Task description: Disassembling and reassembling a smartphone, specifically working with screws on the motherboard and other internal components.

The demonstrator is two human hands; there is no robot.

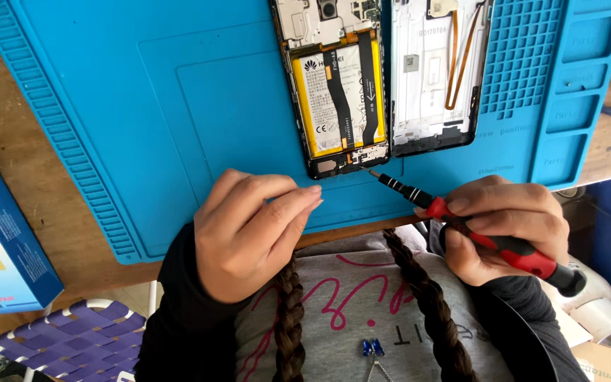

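An opened phone [337, 92] with a yellow battery lies on a blue work mat [178, 92]. Beside it on the right lies its white inner frame with an orange ribbon cable [433, 78]. My right hand [507, 223] grips a red and black precision screwdriver [475, 230], whose tip touches the phone's bottom edge near the small board. My left hand [245, 230] rests on the mat's near edge just left of the phone's bottom, fingers drawn together, thumb against forefinger; whether something tiny is pinched there I cannot tell.
The mat lies on a wooden table [8, 141] and has small compartments [567, 78] at its right side. A blue cardboard box [1, 240] stands at the left edge. White tape rolls [602, 311] sit at lower right. A purple woven chair seat [72, 336] shows below.
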